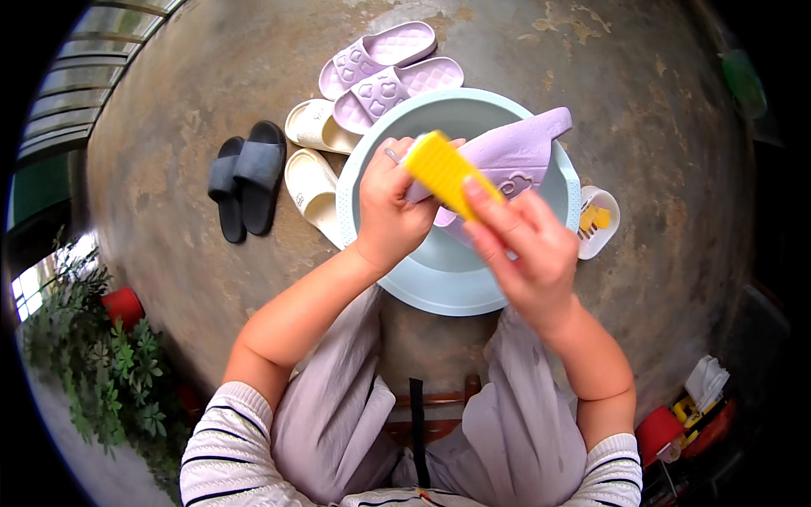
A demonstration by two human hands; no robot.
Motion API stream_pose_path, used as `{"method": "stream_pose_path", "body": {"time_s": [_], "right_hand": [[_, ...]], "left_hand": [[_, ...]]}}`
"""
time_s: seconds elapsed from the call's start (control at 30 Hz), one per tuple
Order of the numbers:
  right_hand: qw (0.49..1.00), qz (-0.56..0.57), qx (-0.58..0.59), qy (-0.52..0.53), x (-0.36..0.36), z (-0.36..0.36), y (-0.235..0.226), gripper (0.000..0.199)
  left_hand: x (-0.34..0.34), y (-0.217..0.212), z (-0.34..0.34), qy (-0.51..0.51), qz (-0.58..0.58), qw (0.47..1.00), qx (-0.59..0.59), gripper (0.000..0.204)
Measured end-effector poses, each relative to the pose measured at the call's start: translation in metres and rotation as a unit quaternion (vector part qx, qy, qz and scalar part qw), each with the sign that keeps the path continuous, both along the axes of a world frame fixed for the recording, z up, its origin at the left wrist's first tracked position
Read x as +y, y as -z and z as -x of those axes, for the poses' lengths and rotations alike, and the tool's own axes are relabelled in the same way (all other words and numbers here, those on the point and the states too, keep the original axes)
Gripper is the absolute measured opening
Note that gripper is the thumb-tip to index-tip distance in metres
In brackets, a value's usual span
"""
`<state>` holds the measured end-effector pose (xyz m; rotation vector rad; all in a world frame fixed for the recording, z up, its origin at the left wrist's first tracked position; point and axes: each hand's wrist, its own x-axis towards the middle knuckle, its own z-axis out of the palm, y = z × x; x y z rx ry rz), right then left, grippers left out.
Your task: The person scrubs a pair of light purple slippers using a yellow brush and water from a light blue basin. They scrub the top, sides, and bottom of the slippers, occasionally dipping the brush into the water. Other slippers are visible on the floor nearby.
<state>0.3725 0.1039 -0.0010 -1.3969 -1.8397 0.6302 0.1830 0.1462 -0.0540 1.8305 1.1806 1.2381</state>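
Note:
My left hand (395, 203) is closed round one end of a light purple slide slipper (515, 144), tilted over a pale blue basin (439, 291). A raised pattern shows on the slipper's strap, partly covered by what my right hand holds. That right hand (536, 253) grips a yellow brush (446, 169), blurred by motion, lying across the slipper close to my left fingers. More light purple shows below the brush inside the basin; whether it is the same slipper I cannot tell.
Beyond the basin lies a pair of purple slippers (397, 76). Cream slippers (311, 186) touch its left side, with dark slides (258, 177) farther left. A white container (604, 241) with yellow pieces stands at right. Potted plants (127, 363) are at lower left.

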Motion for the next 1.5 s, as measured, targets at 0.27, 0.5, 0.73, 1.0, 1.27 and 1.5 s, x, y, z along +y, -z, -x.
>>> {"method": "stream_pose_path", "body": {"time_s": [0.27, 0.5, 0.73, 1.0, 1.27, 1.5], "right_hand": [[0.999, -0.002, -0.023, 0.031, -0.006, -0.013, 0.038, 0.041], [0.992, -0.004, -0.11, 0.057, 0.004, -0.031, 0.063, 0.041], [0.989, 0.019, -0.142, 0.031, -0.013, -0.016, 0.055, 0.041], [0.983, -0.03, -0.157, 0.086, 0.0, -0.035, 0.077, 0.046], [0.971, 0.021, -0.104, 0.215, 0.02, -0.08, 0.101, 0.036], [0.965, 0.092, 0.157, 0.19, 0.015, -0.064, 0.057, 0.053]], "left_hand": [[-0.014, 0.027, 0.02, 0.014, 0.042, 0.996, 0.071, 0.04], [-0.022, 0.039, 0.021, 0.016, 0.068, 0.971, 0.228, 0.046], [-0.019, 0.052, 0.013, 0.018, 0.06, 0.956, 0.286, 0.038], [-0.02, 0.053, 0.011, 0.026, 0.077, 0.949, 0.305, 0.035], [-0.027, 0.063, 0.019, 0.036, 0.073, 0.955, 0.286, 0.034], [-0.048, 0.061, 0.032, 0.03, 0.205, 0.971, 0.116, 0.037]]}}
